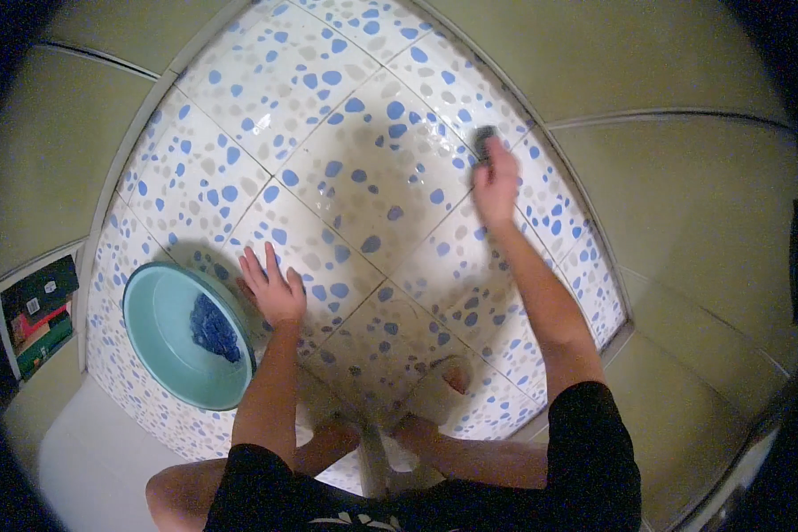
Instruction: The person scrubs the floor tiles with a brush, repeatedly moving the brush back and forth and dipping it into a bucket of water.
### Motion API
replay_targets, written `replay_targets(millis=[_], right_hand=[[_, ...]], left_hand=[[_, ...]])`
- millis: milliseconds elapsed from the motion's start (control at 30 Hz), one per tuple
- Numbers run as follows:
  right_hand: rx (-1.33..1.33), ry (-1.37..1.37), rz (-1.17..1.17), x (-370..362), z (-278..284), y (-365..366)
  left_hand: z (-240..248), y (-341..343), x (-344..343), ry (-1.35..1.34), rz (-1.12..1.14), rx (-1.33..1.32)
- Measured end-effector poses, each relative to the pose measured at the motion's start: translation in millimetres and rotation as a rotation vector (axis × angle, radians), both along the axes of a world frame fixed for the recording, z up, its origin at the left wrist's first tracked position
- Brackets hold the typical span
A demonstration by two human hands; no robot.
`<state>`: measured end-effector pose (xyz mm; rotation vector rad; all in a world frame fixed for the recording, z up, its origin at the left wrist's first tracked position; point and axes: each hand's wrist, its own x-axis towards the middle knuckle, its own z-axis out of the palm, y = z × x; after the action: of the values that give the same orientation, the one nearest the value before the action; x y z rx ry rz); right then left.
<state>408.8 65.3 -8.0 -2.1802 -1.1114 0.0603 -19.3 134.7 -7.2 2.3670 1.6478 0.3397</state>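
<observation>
The right hand point(496, 183) is clenched around a small, dark, rough-textured pad point(485, 136), located near the right edge of the white tiled floor point(355, 222) with blue and grey pebble-shaped spots. The left hand point(275, 293) is released, fingers spread; contact with the floor cannot be determined. Just beside it, toward the floor's left edge, stands a round turquoise basin point(161, 332) containing a crumpled dark-blue bundle point(213, 328).

The right hand point(496, 184) grips a small dark pad point(484, 140), blurred, at the blue-spotted tiled floor point(363, 222) near the wall point(647, 71). The left hand point(275, 293) spreads just beside a turquoise basin point(158, 328) holding a blue bundle point(213, 328).
</observation>
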Motion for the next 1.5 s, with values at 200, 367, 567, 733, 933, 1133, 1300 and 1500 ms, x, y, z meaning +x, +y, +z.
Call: replay_targets(millis=[200,367,567,733,933,1133,1300,1500], right_hand=[[-0.147,-0.083,-0.158,-9.2,-10.8,-73.1],[-0.135,0.126,0.352,-144.2,-24.9,-37.8],[-0.047,0.237,0.369,-151.1,25.8,-56.3],[-0.113,0.1,0.052,-39.6,60.3,-239.6],[-0.339,0.169,-0.244,-79.1,96.0,-388.3],[-0.334,0.092,-0.905,-131.5,29.0,-483.6],[-0.18,0.022,-1.072,-152.9,-10.6,-473.7],[-0.169,0.004,-0.616,-136.7,-31.6,-377.5]], left_hand=[[-5.7,-2.8,0.3,0.011,-0.023,0.031],[-12.4,-6.8,-0.2,0.025,-0.041,0.024],[-13.9,-4.2,-14.8,0.029,0.002,0.052],[-20.7,-16.3,5.1,0.042,-0.031,-0.014],[-16.1,-36.4,-10.0,0.252,-0.148,-0.127],[55.3,-113.6,28.2,0.431,-0.387,-0.279],[65.8,-108.6,43.1,0.464,-0.289,-0.422],[49.2,-112.3,46.4,0.632,-0.365,-0.394]])
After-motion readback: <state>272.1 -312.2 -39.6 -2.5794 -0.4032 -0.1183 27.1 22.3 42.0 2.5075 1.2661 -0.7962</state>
